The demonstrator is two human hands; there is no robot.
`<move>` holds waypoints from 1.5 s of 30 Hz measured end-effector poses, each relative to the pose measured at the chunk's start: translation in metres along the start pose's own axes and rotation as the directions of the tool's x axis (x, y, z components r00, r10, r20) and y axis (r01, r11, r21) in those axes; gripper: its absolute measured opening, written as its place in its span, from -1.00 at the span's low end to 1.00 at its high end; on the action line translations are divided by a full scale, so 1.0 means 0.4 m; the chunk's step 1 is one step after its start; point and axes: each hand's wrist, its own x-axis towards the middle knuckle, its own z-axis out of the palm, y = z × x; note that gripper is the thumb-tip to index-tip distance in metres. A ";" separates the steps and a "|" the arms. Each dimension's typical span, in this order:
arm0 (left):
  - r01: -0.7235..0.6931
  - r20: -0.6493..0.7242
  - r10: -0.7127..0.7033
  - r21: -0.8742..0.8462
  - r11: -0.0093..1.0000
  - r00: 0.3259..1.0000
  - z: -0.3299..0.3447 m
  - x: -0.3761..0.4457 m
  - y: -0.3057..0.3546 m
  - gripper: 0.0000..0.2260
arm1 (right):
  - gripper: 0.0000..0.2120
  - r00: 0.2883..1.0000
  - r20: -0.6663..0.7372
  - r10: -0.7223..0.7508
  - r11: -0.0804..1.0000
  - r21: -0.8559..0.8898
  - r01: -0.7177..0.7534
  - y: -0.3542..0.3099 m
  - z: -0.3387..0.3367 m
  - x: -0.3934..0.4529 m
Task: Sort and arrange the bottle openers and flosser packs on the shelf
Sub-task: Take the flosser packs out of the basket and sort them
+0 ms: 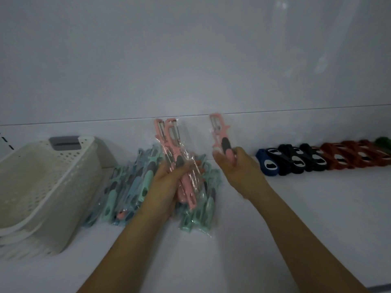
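Hands grip pink plastic-wrapped packs: left hand (169, 182) clutches a bunch (179, 166), right hand (234, 163) pinches 1 (221, 136).

A: What is cut off or hidden?
B: The basket (42, 182) runs off the left edge; a green item (384, 141) leaves the right edge. The left hand (167, 182) covers part of the pile (131, 187).
A: Blurred?
B: Wrapped packs; details unreadable.

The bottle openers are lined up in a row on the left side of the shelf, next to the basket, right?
Not quite. The head view shows the bottle openers lined up on the right side of the shelf, far from the basket, which stands at the left.
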 end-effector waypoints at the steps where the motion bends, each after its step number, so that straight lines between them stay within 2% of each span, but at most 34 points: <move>1: 0.010 0.006 -0.010 -0.009 1.000 1.000 0.002 0.000 0.001 -0.88 | -0.58 0.999 0.028 -0.036 0.999 0.002 0.036 -0.015 0.014 0.005; 3: 0.048 0.028 -0.046 -0.066 0.997 0.999 0.010 -0.004 0.004 -0.74 | -0.55 0.984 0.126 -0.124 0.992 0.000 0.125 -0.036 0.051 0.013; 6: 0.044 0.053 -0.038 -0.108 0.993 0.998 0.021 -0.008 0.012 -0.59 | -0.69 0.944 0.199 -0.265 0.963 0.101 0.249 -0.048 0.102 0.017; 7: 0.036 0.047 -0.031 -0.116 0.993 0.998 0.020 -0.009 0.015 -0.59 | -0.67 0.938 0.206 -0.280 0.958 0.121 0.260 -0.056 0.106 0.011; 9: -0.003 0.051 0.008 -0.096 0.995 0.999 0.010 -0.010 0.024 -0.60 | -0.51 0.932 0.255 -0.256 0.965 0.117 0.233 -0.078 0.097 -0.004; 11: -0.041 0.047 0.044 -0.075 0.996 0.998 -0.010 -0.002 0.028 -0.66 | -0.34 0.929 0.288 -0.234 0.962 0.207 0.178 -0.093 0.072 -0.008; 13: -0.022 -0.022 0.020 -0.103 0.994 1.000 -0.030 0.004 0.045 -0.80 | -0.34 0.934 0.201 -0.296 0.934 0.264 0.239 -0.098 0.047 0.005; 15: 0.018 -0.113 -0.032 -0.128 0.992 0.993 -0.059 0.018 0.068 -0.89 | -0.52 0.925 0.048 -0.377 0.918 0.150 0.367 -0.076 0.050 0.019; 16: 0.028 -0.151 -0.046 -0.121 0.992 0.988 -0.079 0.028 0.076 -0.89 | -0.62 0.910 0.043 -0.413 0.910 0.051 0.411 -0.058 0.061 0.021; 17: 0.026 -0.180 -0.042 -0.087 0.996 0.983 -0.097 0.036 0.083 -0.84 | -0.67 0.893 0.102 -0.439 0.894 -0.053 0.445 -0.039 0.075 0.018; 19: 0.001 -0.214 0.003 0.019 1.000 0.977 -0.118 0.047 0.086 -0.63 | -0.61 0.848 0.306 -0.432 0.828 -0.238 0.508 0.004 0.111 0.003; 21: -0.022 -0.214 0.041 0.090 0.996 0.976 -0.123 0.049 0.081 -0.48 | -0.47 0.833 0.358 -0.422 0.751 -0.377 0.543 0.037 0.125 -0.007; 24: -0.023 -0.173 0.039 0.097 0.995 0.984 -0.135 0.052 0.074 -0.50 | -0.45 0.926 0.199 -0.322 0.794 -0.477 0.378 0.047 0.098 0.013; 26: -0.019 -0.157 0.030 0.068 0.997 0.987 -0.146 0.052 0.078 -0.57 | -0.50 0.952 0.182 -0.246 0.761 -0.572 0.306 0.039 0.093 0.025; 29: -0.005 -0.178 0.025 0.112 0.994 0.984 -0.160 0.052 0.084 -0.67 | -0.45 0.967 0.187 -0.174 0.723 -0.643 0.254 -0.003 0.129 0.031; 31: -0.012 -0.183 0.033 0.113 0.994 0.983 -0.160 0.047 0.088 -0.70 | -0.39 0.970 0.217 -0.113 0.775 -0.591 0.223 -0.026 0.172 0.034; 34: -0.014 -0.178 0.033 0.105 0.994 0.983 -0.161 0.040 0.095 -0.68 | -0.33 0.938 0.345 -0.018 0.848 -0.491 0.197 -0.041 0.207 0.034; 36: -0.012 -0.155 0.026 0.092 0.996 0.987 -0.161 0.037 0.099 -0.69 | -0.38 0.913 0.406 0.040 0.902 -0.407 0.142 -0.040 0.178 0.041; 38: -0.016 -0.155 0.032 0.100 0.995 0.987 -0.168 0.039 0.100 -0.69 | -0.44 0.919 0.385 0.084 0.931 -0.360 0.066 -0.029 0.133 0.053; 40: -0.021 -0.157 0.034 0.086 0.996 0.987 -0.173 0.046 0.096 -0.69 | -0.45 0.946 0.305 0.113 0.945 -0.327 -0.008 -0.017 0.096 0.056; 42: -0.024 -0.158 0.037 0.086 0.996 0.987 -0.175 0.048 0.094 -0.71 | -0.40 0.974 0.219 0.062 0.891 -0.452 0.045 -0.013 0.086 0.042; 44: -0.018 -0.149 0.029 0.072 0.997 0.988 -0.173 0.048 0.094 -0.76 | -0.42 0.989 0.103 -0.106 0.771 -0.620 0.147 -0.021 0.110 0.012; 45: -0.017 -0.136 0.024 0.055 0.998 0.990 -0.173 0.047 0.095 -0.78 | -0.51 0.979 0.065 -0.192 0.748 -0.636 0.189 -0.037 0.128 -0.007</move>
